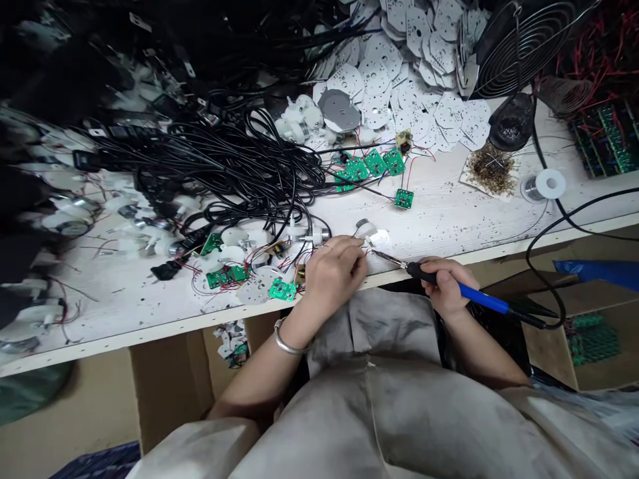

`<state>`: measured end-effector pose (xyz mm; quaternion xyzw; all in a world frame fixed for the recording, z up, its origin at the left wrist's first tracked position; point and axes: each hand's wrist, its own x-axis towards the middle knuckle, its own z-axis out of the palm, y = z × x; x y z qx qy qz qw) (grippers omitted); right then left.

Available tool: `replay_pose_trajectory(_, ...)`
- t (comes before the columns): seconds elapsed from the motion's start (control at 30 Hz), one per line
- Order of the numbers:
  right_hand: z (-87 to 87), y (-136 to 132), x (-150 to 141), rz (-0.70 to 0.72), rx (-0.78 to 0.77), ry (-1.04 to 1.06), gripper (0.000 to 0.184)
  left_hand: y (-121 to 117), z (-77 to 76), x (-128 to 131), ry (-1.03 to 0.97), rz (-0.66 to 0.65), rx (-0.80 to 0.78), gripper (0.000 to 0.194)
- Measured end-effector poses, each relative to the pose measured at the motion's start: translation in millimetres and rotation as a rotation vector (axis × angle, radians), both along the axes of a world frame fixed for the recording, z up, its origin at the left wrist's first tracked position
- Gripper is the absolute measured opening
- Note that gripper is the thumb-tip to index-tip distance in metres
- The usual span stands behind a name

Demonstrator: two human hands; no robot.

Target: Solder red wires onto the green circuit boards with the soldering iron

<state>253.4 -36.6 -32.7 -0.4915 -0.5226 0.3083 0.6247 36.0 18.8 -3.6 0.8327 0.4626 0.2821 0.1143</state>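
Observation:
My right hand is closed around a soldering iron with a blue and black handle. Its metal tip points left, close to the fingers of my left hand. Those fingers are pinched together at the table's front edge, beside thin red wires; what lies between them is too small to make out. Just beyond the fingertips lies a small motor with a white plastic housing. Left of my left hand are a green circuit board and a pale round plate among wires.
Black cables are heaped at left centre, with white motor units around them. White perforated plates pile at the back. A solder spool, a fan and stacked boards stand right. The iron's cord loops beside my right hand.

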Motion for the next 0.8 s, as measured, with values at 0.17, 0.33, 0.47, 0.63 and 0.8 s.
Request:
replay_pose_trajectory(0.17,-4.2,-2.1,3.0,-0.022,-0.064,-0.125,0.029,-1.2,-0.6,2.1,-0.002,0.026,0.019,0.008)
replay_pose_trajectory(0.33,-4.7,-3.0,5.0,-0.029,-0.096,-0.238,0.035,-1.4,-0.2,1.4,0.000,0.023,-0.014,0.010)
replay_pose_trajectory(0.47,-4.1,-3.8,5.0,-0.044,-0.136,-0.245,0.040,-1.8,-0.6,1.6,0.000,0.028,-0.046,0.011)
replay_pose_trajectory(0.63,-4.1,-4.3,5.6,-0.024,-0.145,-0.278,0.038,-2.8,-1.6,3.3,0.013,0.042,0.022,0.012)
replay_pose_trajectory(0.8,-0.6,-3.4,7.4,0.020,-0.135,-0.239,0.032,-3.5,-1.4,2.7,0.005,0.044,-0.011,0.013)
